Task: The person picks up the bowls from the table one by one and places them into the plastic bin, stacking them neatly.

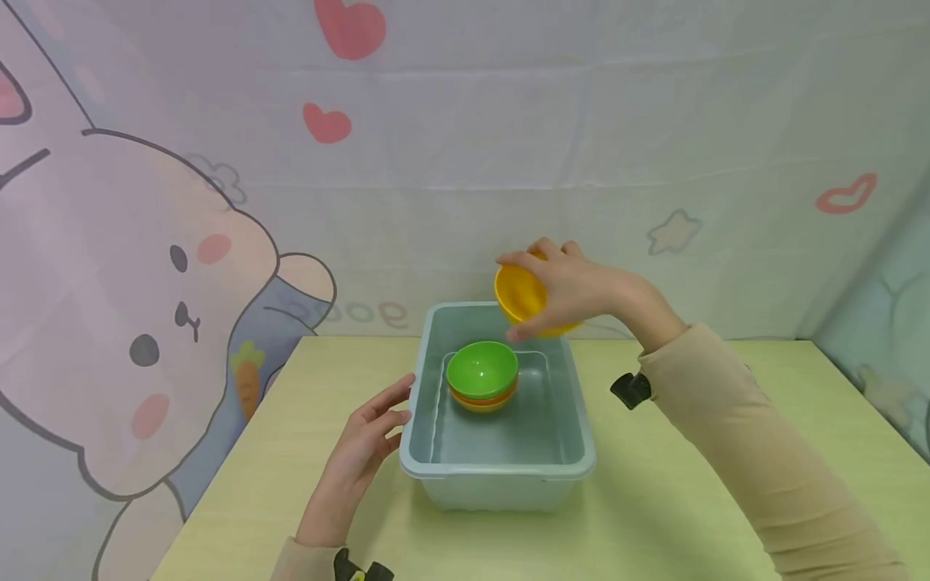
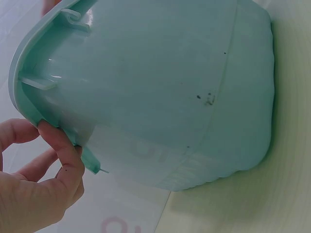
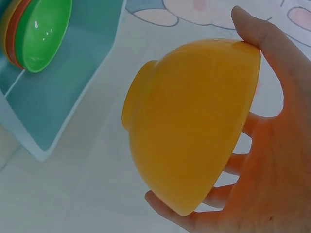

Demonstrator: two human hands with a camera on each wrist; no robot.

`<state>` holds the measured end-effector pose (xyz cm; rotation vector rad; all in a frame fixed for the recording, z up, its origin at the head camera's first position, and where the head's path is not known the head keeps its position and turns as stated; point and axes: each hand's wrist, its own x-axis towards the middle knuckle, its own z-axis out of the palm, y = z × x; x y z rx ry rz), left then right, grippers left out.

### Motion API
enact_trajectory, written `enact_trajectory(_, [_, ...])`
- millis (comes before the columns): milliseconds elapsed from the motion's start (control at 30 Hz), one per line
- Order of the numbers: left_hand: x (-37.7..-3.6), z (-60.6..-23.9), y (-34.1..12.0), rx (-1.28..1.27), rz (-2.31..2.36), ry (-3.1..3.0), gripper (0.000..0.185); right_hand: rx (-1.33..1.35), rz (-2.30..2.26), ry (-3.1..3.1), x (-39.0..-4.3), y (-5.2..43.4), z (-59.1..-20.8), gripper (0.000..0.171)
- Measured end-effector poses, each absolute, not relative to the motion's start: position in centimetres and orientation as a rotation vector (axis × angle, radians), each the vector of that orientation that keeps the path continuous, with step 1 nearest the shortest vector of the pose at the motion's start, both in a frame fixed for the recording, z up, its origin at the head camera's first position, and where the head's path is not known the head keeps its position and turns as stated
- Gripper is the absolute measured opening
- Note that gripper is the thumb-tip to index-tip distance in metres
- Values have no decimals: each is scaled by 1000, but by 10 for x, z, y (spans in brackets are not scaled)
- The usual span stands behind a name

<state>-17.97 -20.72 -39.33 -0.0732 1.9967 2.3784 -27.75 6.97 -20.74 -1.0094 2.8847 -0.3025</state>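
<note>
Gripping yellow bowl [image 1: 521, 297], right hand [image 1: 574, 286], above tub [image 1: 501, 468]

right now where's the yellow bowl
In the head view the yellow bowl is held in the air by the right hand, tipped on its side over the far rim of the teal tub, above the stacked bowls.

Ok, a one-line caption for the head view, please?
Right hand holds a yellow bowl above a teal tub with stacked bowls; left hand touches its rim.
</note>
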Motion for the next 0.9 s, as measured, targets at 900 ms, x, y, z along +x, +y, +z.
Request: enact_trajectory(900, [-181,-393,-205,-96,2375,2003,54,-1045,-397,2890,-280,33,-223,95])
